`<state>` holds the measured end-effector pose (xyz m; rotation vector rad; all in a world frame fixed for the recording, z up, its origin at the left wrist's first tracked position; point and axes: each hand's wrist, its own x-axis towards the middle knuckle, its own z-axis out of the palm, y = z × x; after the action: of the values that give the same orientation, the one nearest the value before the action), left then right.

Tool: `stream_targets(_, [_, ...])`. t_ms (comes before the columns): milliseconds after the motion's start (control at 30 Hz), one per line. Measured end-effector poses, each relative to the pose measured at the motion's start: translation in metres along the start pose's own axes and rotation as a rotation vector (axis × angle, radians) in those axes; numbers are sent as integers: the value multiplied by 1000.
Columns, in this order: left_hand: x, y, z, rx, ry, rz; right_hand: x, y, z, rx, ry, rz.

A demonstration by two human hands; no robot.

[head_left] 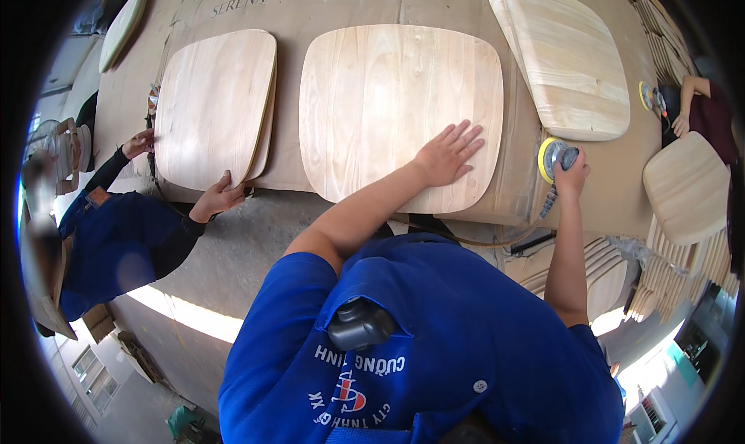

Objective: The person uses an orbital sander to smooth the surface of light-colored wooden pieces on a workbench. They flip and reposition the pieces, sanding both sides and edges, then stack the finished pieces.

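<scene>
Left hand: my left hand [448, 154] lay flat and spread, palm down, on the wooden seat panel [400, 110], gripping nothing, just pressing near its lower right corner.

Seat panel: a pale, rounded-square piece of wood, lying flat on the workbench [349, 2] right in front of me. Most of it stretched up and to the left of my left hand, with the near edge just below my fingers.

Right hand: my right hand [572, 172] was wrapped around the orbital sander [556, 155], fingers closed on the grey body.

Sander: the yellow pad sat on the cardboard-covered bench just beside the panel's right edge, apart from the wood as far as I could tell. Its hose ran down off the front of the bench.

Other panels: a stack of seat panels [213, 107] was further left on the same bench, and two more [570, 56] were stacked at an angle to the upper right, well clear of my hands.

Co-worker on my left: a person in a dark blue top had one hand [220, 197] on the lower edge of that left stack and the other hand [140, 143] at its left side.

Far right: somebody's arm [687, 103] showed near another sander [648, 96], with one more seat panel [687, 186] below it.
</scene>
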<state>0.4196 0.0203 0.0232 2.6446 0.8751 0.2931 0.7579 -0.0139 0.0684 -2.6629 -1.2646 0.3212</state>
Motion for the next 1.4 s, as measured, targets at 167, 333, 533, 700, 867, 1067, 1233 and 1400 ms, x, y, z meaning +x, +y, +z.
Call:
stream_targets(167, [-30,-49,-22,96,9,-166,0,0,0,26,-4,-11])
stream_targets(333, [-59,-73,-32,84,86,-398,-2,-4,-3,34,-7,-11])
stream_targets(533, [-89,-111,-41,132,153,-653,-2,-3,-4,32,-22,4])
stream_targets(700, [-59,-130,-39,179,173,-990,-4,-6,-5,10,-2,-29])
stream_targets(867, [21,-90,-27,196,97,-697,-33,-22,-9,-256,394,-427])
stream_targets(1067, [-35,-43,-23,38,60,-434,-67,-60,56,494,-355,-251])
stream_targets(1233, [-167,-68,-44,31,422,-1310,-51,-78,99,655,-550,-97])
stream_targets(1400, [-196,-92,-66,-606,379,-1560,-40,-96,88,523,-662,118])
